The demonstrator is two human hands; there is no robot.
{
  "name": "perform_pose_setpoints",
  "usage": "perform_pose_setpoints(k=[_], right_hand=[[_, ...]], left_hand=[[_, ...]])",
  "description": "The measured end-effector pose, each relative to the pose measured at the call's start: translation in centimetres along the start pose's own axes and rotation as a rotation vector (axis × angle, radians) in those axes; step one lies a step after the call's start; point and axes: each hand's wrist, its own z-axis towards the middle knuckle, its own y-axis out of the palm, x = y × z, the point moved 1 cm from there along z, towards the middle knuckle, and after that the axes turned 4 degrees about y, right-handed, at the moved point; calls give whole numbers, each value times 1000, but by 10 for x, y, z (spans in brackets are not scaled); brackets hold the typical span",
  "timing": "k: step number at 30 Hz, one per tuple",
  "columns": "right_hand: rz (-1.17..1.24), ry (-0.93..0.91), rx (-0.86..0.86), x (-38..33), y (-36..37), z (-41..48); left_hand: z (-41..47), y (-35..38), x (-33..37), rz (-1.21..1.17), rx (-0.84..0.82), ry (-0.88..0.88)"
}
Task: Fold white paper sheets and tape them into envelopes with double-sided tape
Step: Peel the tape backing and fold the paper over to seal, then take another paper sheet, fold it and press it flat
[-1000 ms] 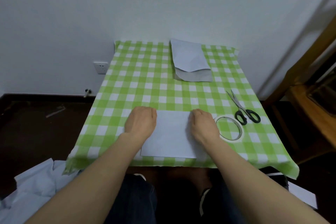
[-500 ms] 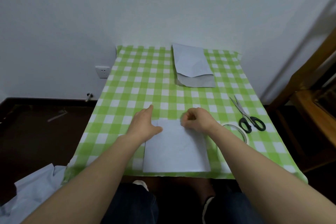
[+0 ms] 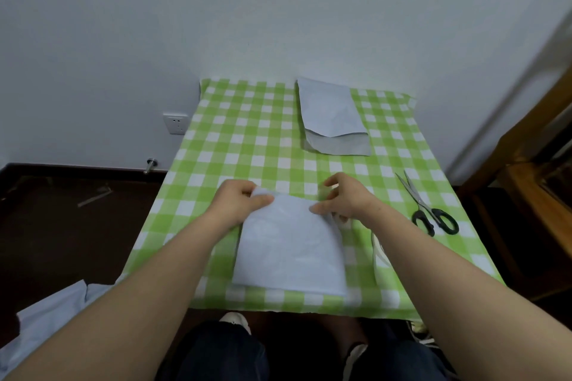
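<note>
White sheet point(image 3: 289, 244) flat, far edge lifted.

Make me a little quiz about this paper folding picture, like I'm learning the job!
1. True or false: the scissors lie left of the paper sheet.
2. How many hands pinch the sheet's far edge? A none, B one, C two.
3. Fill in: the tablecloth has white and ____ checks.
Key: 1 false, they lie right of it. 2 C, the left hand and the right hand. 3 green.
</note>
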Motion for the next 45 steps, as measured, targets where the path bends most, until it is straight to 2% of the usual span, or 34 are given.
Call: perform_pose_setpoints(k=[2, 4, 6, 8, 10, 14, 16, 21, 26, 32, 38, 45], right_hand=[[57, -6, -1, -5, 0, 3], [201, -33, 10, -12, 0, 10], [412, -17, 58, -23, 0, 19], [590, 13, 93, -38, 3, 30], [723, 40, 139, -56, 9, 43], [867, 48, 214, -90, 22, 71], [826, 27, 227, -103, 26, 84], [697, -69, 257, -124, 30, 107], [29, -102, 571, -102, 9, 113], [-369, -52, 653, -62, 6, 126], [-450, -78, 664, -52, -1, 107], [-463, -226, 583, -42, 16, 28]], left_hand=[[5, -8, 6, -214, 52, -59], [14, -17, 10, -286, 178, -73], [24, -29, 13, -154, 379, -28], [30, -38, 17, 127, 527, -1], [37, -39, 20, 244, 533, 30], [55, -26, 19, 154, 398, 120], [64, -19, 19, 115, 337, 121], [85, -6, 11, 192, 203, 106], [104, 6, 11, 232, 116, 29], [104, 17, 25, 218, 177, 26], [92, 23, 37, 49, 162, 23], [49, 40, 51, -361, 107, -153]])
